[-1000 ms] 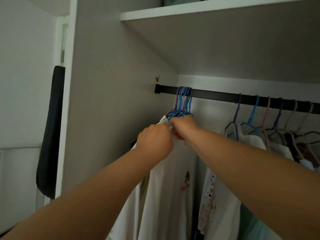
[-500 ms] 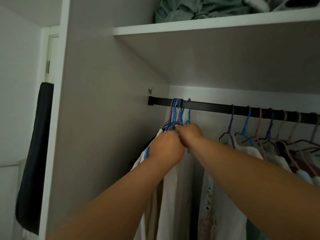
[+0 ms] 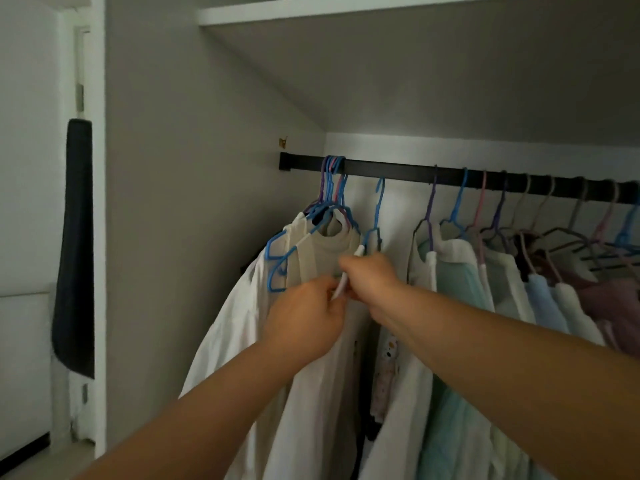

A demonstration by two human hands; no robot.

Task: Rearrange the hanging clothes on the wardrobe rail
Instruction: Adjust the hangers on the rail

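Observation:
A black wardrobe rail (image 3: 398, 170) runs under a white shelf. Several blue and purple hangers (image 3: 330, 188) are bunched at its left end, carrying white and cream shirts (image 3: 239, 306). One blue hanger (image 3: 378, 206) stands apart to their right, with its hook at the rail's lower edge. My right hand (image 3: 370, 278) grips this hanger just under its neck. My left hand (image 3: 308, 313) pinches the hanger's white-covered arm, which slants down between both hands. The garment on that hanger is mostly hidden behind my hands.
More clothes (image 3: 460, 271) in white, mint, light blue and mauve hang along the rail to the right. The wardrobe's side wall (image 3: 194, 202) is close on the left. A dark cloth (image 3: 74, 244) hangs outside the wardrobe frame. The shelf (image 3: 346, 10) lies overhead.
The blue hanger has come away from the left bunch and sits lower and further right. Both hands dropped with it, and the bunched shirts are now in view.

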